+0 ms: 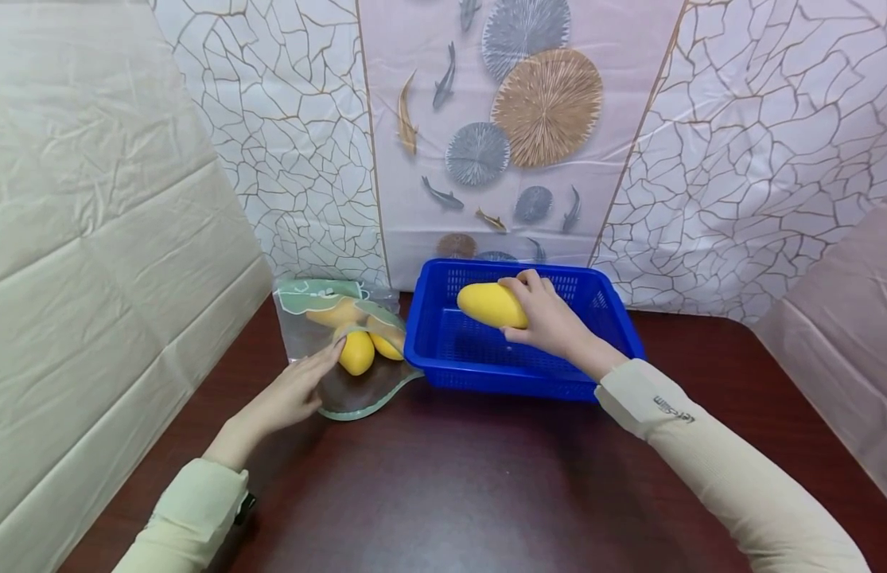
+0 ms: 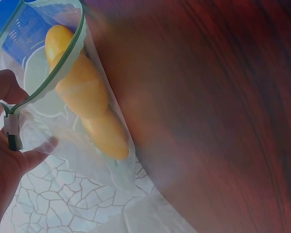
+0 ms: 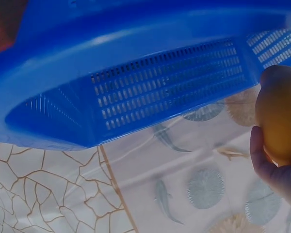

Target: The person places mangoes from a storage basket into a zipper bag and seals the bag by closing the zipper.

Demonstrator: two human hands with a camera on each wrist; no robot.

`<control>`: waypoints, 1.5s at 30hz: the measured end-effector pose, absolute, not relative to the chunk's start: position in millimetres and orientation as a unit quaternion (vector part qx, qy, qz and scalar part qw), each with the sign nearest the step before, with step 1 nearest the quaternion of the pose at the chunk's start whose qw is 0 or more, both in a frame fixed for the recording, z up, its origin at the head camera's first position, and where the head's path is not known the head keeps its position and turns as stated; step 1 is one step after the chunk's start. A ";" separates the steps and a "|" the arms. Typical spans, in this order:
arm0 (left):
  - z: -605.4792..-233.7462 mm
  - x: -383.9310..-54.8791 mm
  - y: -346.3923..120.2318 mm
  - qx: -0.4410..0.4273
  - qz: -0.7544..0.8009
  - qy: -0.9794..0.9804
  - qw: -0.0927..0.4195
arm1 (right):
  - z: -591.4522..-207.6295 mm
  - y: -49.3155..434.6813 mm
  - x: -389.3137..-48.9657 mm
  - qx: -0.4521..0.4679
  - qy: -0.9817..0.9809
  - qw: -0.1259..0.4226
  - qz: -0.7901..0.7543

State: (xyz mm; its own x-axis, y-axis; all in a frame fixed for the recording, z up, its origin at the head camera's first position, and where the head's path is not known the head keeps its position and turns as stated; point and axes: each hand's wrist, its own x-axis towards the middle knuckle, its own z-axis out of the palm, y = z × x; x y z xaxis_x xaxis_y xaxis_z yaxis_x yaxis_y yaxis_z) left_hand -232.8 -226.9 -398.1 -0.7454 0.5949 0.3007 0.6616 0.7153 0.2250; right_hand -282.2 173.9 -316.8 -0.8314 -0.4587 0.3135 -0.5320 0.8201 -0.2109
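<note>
My right hand (image 1: 546, 318) grips a yellow mango (image 1: 489, 305) and holds it over the blue plastic basket (image 1: 500, 368). In the right wrist view the thumb lies along the mango's side, and the rest of that hand is mostly cut off. To the basket's left lies a clear zip bag (image 1: 303, 298) with a green print and a green zip edge. My left hand (image 1: 289, 394) holds this bag by its edge, its mouth spread wide. Inside the bag, the left wrist view gives three yellow mangoes (image 2: 85, 90) lying in a row, seen through the plastic.
A dark red-brown table (image 1: 457, 477) carries the bag and basket. Behind them hangs a patterned cloth (image 1: 479, 151) with fish and round leaf prints. Pale cloth walls (image 1: 92, 239) stand at both sides. The basket's left rim is right beside the bag.
</note>
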 end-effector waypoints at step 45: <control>-399.8 -227.0 -232.7 -0.332 -0.171 -0.921 0.110 | -338.6 153.3 -212.6 0.298 -0.901 0.244 0.199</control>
State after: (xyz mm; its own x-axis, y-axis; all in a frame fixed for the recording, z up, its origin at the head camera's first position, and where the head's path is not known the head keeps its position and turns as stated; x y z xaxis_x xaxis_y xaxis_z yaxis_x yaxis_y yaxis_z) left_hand -227.0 -232.7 -399.8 -0.7555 0.5736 0.3166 0.6491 0.7209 0.2428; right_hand -212.6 153.3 -338.6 -0.7026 -0.4405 0.5588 -0.6350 0.7426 -0.2130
